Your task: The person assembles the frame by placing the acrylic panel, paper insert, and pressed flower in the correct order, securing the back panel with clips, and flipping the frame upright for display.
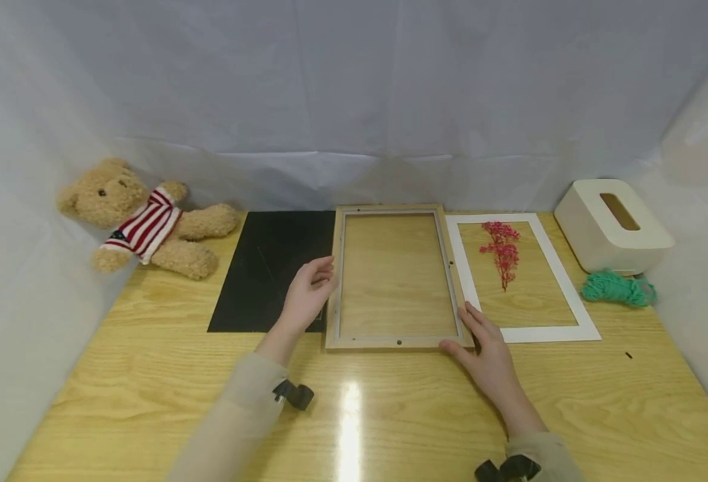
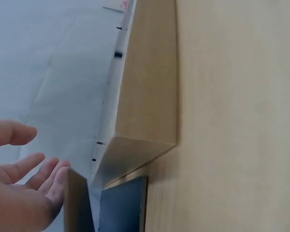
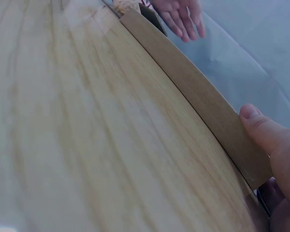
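A light wooden picture frame [image 1: 399,344] lies on the table, with the wood grain showing through its middle. My right hand [image 1: 485,356] grips its near right corner, thumb at the front edge and fingers along the right side. In the right wrist view the thumb [image 3: 259,122] presses against the frame's side [image 3: 183,79]. By the frame's left side, above a black backing board [image 1: 269,268], is my left hand [image 1: 308,294], fingers loosely bent and holding nothing. The left wrist view shows its fingers [image 2: 43,171] apart from the frame's corner [image 2: 135,111], beside a dark panel edge [image 2: 77,200].
Right of the frame lies a white mat [image 1: 552,333] with a pink dried flower sprig [image 1: 503,254] inside its opening. A cream tissue box [image 1: 589,227] and a green yarn bundle [image 1: 615,288] sit farther right. A teddy bear [image 1: 149,224] leans at the left by the white curtain [image 1: 354,87].
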`<action>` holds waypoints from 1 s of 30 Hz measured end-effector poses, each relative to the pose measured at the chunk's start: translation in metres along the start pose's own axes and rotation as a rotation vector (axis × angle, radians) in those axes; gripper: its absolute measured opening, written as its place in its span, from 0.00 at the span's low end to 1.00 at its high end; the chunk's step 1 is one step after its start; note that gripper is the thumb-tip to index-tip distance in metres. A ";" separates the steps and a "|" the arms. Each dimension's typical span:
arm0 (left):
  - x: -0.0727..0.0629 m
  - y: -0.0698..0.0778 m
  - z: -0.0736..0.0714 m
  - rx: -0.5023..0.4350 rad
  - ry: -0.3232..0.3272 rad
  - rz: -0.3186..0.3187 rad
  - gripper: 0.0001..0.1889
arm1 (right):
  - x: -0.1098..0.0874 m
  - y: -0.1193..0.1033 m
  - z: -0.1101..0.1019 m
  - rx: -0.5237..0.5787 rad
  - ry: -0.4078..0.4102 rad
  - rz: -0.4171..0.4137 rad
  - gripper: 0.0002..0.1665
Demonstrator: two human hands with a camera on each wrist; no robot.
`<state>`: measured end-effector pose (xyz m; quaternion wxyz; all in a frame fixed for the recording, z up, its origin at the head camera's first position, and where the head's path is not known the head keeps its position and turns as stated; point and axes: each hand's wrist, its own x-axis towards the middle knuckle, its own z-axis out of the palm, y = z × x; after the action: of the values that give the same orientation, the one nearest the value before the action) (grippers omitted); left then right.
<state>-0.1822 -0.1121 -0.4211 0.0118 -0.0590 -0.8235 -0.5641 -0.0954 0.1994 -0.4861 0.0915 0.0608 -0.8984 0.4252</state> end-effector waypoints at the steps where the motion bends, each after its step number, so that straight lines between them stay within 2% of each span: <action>1: -0.007 -0.001 -0.002 -0.009 -0.005 0.009 0.23 | 0.000 0.000 0.000 0.001 -0.002 0.000 0.44; 7: -0.045 -0.002 -0.008 -0.078 -0.073 0.037 0.26 | -0.001 0.000 -0.001 0.001 -0.001 0.007 0.44; 10: -0.057 -0.002 -0.006 -0.106 -0.115 0.030 0.27 | -0.001 0.000 -0.001 -0.002 0.007 0.006 0.43; 12: -0.062 -0.002 -0.005 -0.117 -0.115 0.013 0.27 | -0.001 0.000 -0.002 -0.002 0.009 0.003 0.43; 19: -0.071 -0.010 -0.001 -0.178 -0.080 -0.047 0.29 | -0.001 -0.001 -0.001 -0.001 0.013 -0.009 0.43; 26: -0.072 -0.023 0.002 -0.159 -0.148 -0.103 0.36 | 0.001 -0.002 -0.001 0.000 0.017 -0.005 0.43; 30: -0.074 -0.032 0.004 -0.134 -0.191 -0.089 0.43 | 0.001 -0.002 -0.002 -0.002 0.015 -0.008 0.43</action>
<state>-0.1124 -0.1262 -0.4581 -0.0960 -0.0764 -0.7830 -0.6098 -0.0957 0.1995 -0.4837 0.0998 0.0610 -0.8980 0.4242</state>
